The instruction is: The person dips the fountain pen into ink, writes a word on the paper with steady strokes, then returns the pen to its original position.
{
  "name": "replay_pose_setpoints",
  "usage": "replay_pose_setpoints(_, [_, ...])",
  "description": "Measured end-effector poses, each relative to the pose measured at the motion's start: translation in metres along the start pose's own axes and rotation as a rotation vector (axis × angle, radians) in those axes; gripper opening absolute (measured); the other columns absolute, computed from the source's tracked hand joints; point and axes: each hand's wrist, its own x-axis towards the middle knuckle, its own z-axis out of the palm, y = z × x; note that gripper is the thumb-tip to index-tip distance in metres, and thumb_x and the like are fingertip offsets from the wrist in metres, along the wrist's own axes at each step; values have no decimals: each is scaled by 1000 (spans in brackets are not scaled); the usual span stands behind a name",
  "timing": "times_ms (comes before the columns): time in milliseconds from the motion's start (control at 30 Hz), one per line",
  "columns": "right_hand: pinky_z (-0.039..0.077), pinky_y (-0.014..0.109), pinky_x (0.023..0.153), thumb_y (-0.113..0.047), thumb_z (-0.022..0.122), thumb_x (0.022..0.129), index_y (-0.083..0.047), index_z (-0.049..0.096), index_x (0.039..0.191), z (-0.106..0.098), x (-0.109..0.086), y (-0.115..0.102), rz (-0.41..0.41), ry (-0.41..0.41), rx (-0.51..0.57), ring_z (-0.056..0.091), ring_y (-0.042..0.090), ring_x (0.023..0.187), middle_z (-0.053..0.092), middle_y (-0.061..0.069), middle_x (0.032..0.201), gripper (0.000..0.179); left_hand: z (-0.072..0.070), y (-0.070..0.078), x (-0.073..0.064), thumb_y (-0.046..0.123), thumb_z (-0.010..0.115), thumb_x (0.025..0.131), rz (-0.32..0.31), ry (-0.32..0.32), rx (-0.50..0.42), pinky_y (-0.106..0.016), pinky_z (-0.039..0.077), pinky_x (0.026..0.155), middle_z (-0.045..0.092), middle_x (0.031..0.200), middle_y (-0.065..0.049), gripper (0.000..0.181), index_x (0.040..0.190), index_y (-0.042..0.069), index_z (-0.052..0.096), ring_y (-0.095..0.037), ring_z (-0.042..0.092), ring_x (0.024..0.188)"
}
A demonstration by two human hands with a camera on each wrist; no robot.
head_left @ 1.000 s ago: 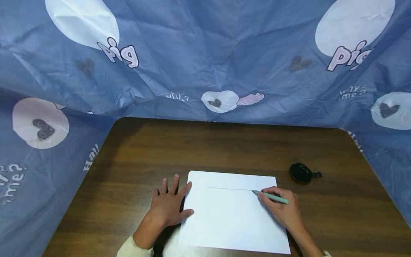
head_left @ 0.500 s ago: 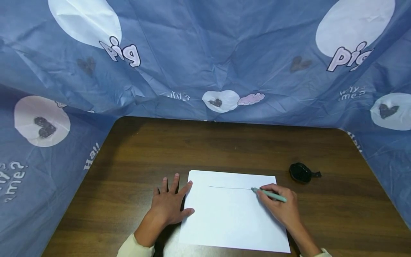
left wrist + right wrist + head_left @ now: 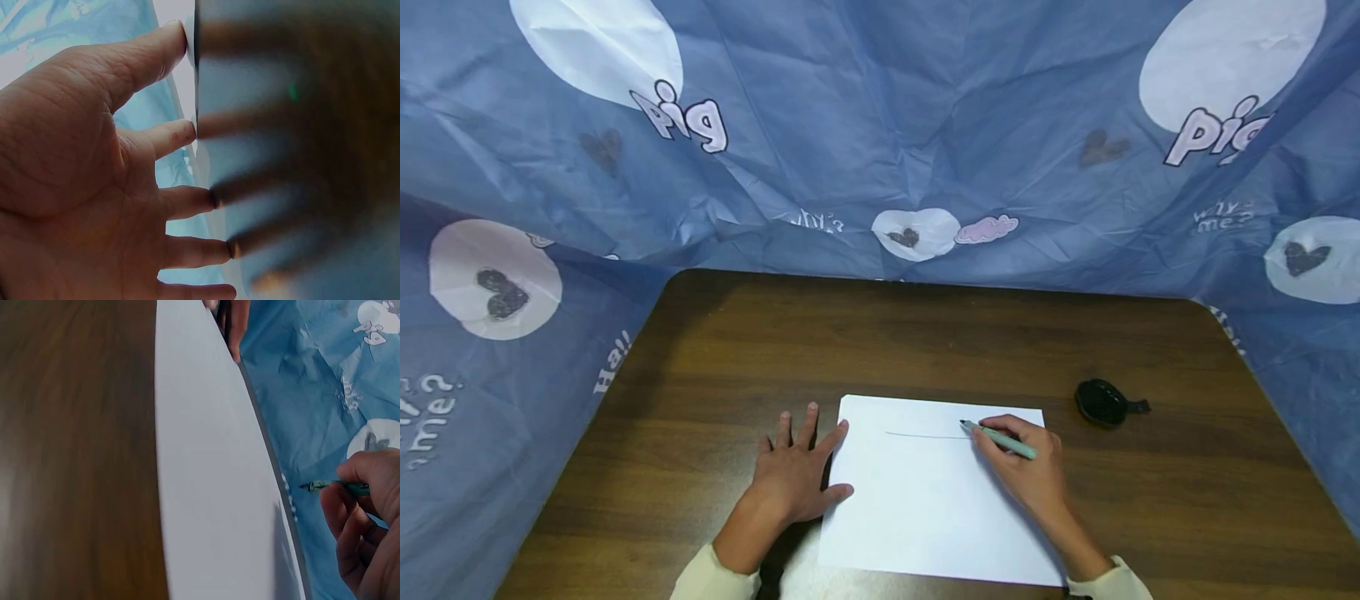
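A sheet of white paper [image 3: 917, 517] lies on the brown wooden table, with one thin, nearly straight line [image 3: 925, 436] across its upper part. My left hand [image 3: 792, 482] rests spread at the paper's left edge, the thumb and index fingertips on the sheet. In the left wrist view, that hand's [image 3: 94, 162] fingers are straight and apart. My right hand [image 3: 1026, 467] pinches a pale green pen [image 3: 1009, 442] between thumb and fingers over the upper right of the paper. The dark pen tip looks raised off the sheet in the right wrist view, where the pen [image 3: 322, 485] also shows.
A small black pan-shaped dish [image 3: 1101, 403] with a short handle stands on the table [image 3: 880, 342], right of the paper. A blue printed cloth [image 3: 820, 125] hangs behind the table and along both sides.
My right hand has moved left and slightly away from me with the pen, from the line's right end to just above the line. The left hand has stayed in place.
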Motion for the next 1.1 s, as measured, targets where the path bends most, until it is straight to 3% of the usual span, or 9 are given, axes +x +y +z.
replay_pose_setpoints(200, [47,20,52,-10,85,79,-9,79,87,18,3,-3,-41,0,50,60,7,57,74,-4,77,10,-1,0,1,64,61,89,-3,-5,6,-73,24,105,15,164,-20,83,158,28,31,-55,18,144])
replay_pose_setpoints(400, [47,20,53,-11,85,79,-9,79,87,29,6,-4,-31,-23,60,60,6,58,74,-5,77,10,-3,0,1,64,61,88,-6,-12,9,-73,24,105,16,164,-20,84,157,27,32,-55,18,144])
replay_pose_setpoints(733, [47,25,52,-12,84,80,-9,79,88,32,7,-6,-31,-43,34,58,6,56,74,-3,77,10,-5,0,0,63,62,88,-4,7,5,-73,25,104,16,163,-22,84,157,26,33,-56,19,143])
replay_pose_setpoints(1100, [46,25,50,-12,85,79,-9,79,87,32,6,-4,-41,-46,34,56,5,54,74,-5,76,10,-2,0,0,63,62,88,-10,-16,-12,-73,23,105,15,164,-21,83,157,27,32,-55,17,144])
